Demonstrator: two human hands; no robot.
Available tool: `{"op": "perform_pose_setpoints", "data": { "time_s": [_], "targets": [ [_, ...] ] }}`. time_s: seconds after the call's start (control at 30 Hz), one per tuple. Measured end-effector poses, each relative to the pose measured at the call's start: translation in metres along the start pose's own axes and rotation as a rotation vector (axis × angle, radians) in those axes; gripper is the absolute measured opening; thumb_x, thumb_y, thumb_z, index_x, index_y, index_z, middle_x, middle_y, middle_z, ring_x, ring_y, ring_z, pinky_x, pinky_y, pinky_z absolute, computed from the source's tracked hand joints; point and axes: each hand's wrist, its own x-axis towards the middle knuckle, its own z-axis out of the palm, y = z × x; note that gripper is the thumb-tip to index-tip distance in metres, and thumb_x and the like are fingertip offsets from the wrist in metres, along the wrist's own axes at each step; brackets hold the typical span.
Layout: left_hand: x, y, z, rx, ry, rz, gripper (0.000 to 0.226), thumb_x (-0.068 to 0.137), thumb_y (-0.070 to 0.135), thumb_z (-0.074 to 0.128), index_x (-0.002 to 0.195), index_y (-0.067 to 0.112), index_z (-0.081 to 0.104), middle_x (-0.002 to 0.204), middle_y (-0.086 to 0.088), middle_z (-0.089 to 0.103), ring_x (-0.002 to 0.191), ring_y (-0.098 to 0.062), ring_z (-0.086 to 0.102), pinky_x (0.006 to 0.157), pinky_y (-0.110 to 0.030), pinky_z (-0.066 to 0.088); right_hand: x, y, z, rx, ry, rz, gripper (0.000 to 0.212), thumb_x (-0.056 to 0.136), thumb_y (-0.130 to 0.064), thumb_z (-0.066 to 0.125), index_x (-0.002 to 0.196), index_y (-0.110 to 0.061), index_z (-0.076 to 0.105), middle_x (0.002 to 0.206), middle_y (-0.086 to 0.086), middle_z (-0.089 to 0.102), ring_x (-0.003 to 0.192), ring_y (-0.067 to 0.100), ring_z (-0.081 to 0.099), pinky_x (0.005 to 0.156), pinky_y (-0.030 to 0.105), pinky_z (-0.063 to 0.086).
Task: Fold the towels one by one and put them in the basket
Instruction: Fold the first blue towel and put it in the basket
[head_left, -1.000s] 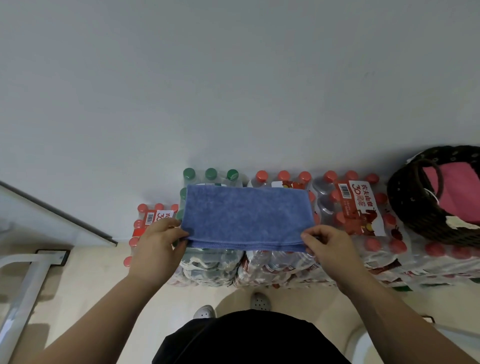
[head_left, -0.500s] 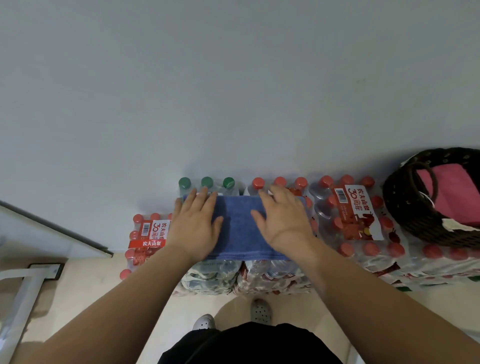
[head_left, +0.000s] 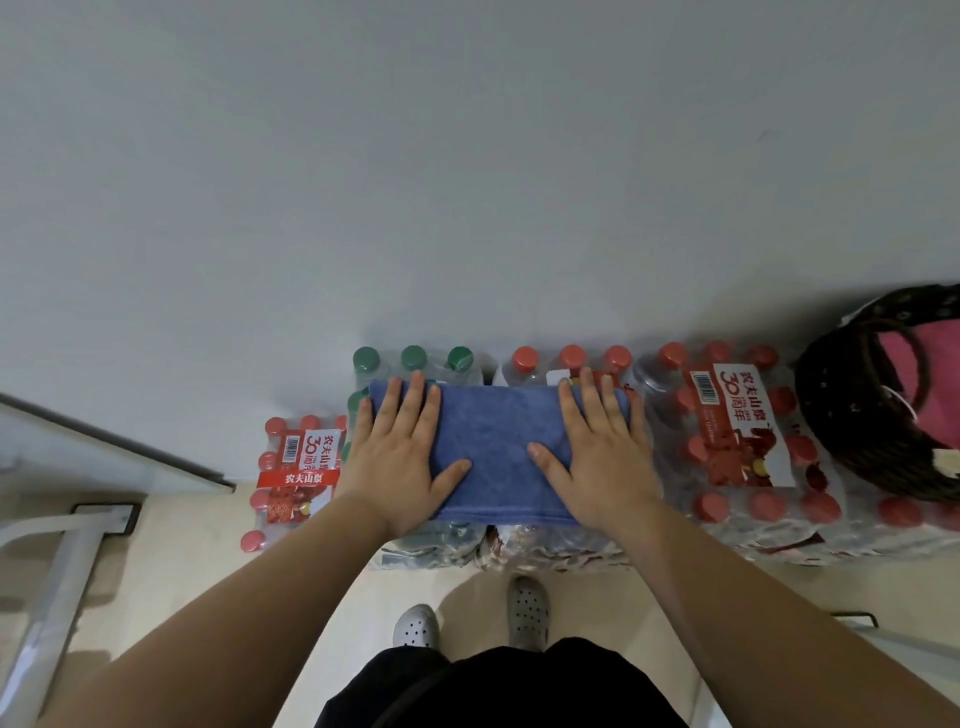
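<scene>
Left hand (head_left: 396, 457), right hand (head_left: 596, 451) flat on blue towel (head_left: 496, 452) (folded), fingers (head_left: 415, 400) straight, gripping nothing.

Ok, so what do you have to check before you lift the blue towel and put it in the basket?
1. Blue towel folded flat, edges lined up: ok.
2. Left hand and right hand both on the towel: ok, pressing flat.
3. Hands gripping the towel for lifting: not ok, fingers are straight.
4. Towel resting on the bottle packs: ok.
5. Basket open, on the right: ok.
6. Room left beside the pink towel inside: cannot tell, the basket is cut off.
</scene>
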Motion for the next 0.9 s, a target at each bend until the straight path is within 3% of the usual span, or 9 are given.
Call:
{"op": "perform_pose_setpoints", "data": {
  "time_s": [0.23,0.43,0.53,0.67,0.77,0.9],
  "targets": [
    [0.014,-0.001,-0.004,-0.014,0.015,0.016,0.089,0.089,0.076,0.003,0.155,0.020,-0.017,0.162,-0.003,-0.022,0.150,-0.024,-0.020,0.122,-0.049,-0.009,0.014,0.007,-0.002,0.000,-0.025,0.041,0.090,0.088,-0.078,-0.001,0.158,-0.022,-0.010,0.167,0.004,-0.013,0.152,0.025,-0.018,0.121,0.059,-0.003],
    [-0.006,-0.011,-0.002,-0.147,0.123,-0.097,0.075,0.096,0.065,0.011,0.157,0.025,-0.007,0.163,-0.012,-0.018,0.150,-0.031,-0.017,0.119,-0.046,-0.011,0.004,-0.035,-0.020,-0.034,0.007,0.006,0.094,0.088,-0.077,0.000,0.158,-0.014,-0.008,0.166,0.012,-0.013,0.151,0.031,-0.020,0.117,0.062,-0.014],
    [-0.022,-0.019,0.005,-0.185,0.078,-0.182,0.075,0.092,0.067,0.004,0.156,0.032,-0.008,0.163,-0.019,-0.012,0.150,-0.037,-0.013,0.121,-0.049,-0.007,0.002,-0.070,-0.015,-0.049,0.018,-0.043,0.094,0.086,-0.074,-0.007,0.157,-0.012,-0.012,0.165,0.011,-0.019,0.151,0.030,-0.022,0.117,0.063,-0.012],
    [-0.028,-0.027,0.008,-0.183,0.054,-0.129,0.078,0.088,0.065,-0.003,0.157,0.028,-0.007,0.165,-0.014,-0.008,0.151,-0.031,-0.012,0.118,-0.044,-0.011,0.008,-0.085,0.000,-0.105,-0.030,-0.025,0.095,0.082,-0.072,-0.013,0.158,-0.015,-0.012,0.165,0.005,-0.020,0.150,0.030,-0.022,0.115,0.064,-0.012],
    [-0.026,-0.028,0.009,-0.220,0.057,-0.069,0.079,0.091,0.063,0.004,0.158,0.021,0.000,0.166,-0.009,-0.002,0.152,-0.027,-0.010,0.122,-0.048,-0.005,0.009,-0.083,0.004,-0.104,-0.036,-0.035,0.092,0.085,-0.074,-0.009,0.158,-0.018,-0.011,0.166,0.000,-0.017,0.150,0.030,-0.023,0.115,0.065,-0.014],
    [-0.027,-0.031,0.004,-0.342,0.063,-0.053,0.071,0.099,0.051,0.031,0.157,0.016,0.011,0.165,-0.011,0.012,0.152,-0.029,0.006,0.123,-0.048,0.011,0.010,-0.082,0.004,-0.126,-0.054,-0.052,0.090,0.087,-0.077,-0.005,0.158,-0.021,-0.013,0.166,-0.004,-0.016,0.150,0.029,-0.025,0.115,0.065,-0.013]
  ]
}}
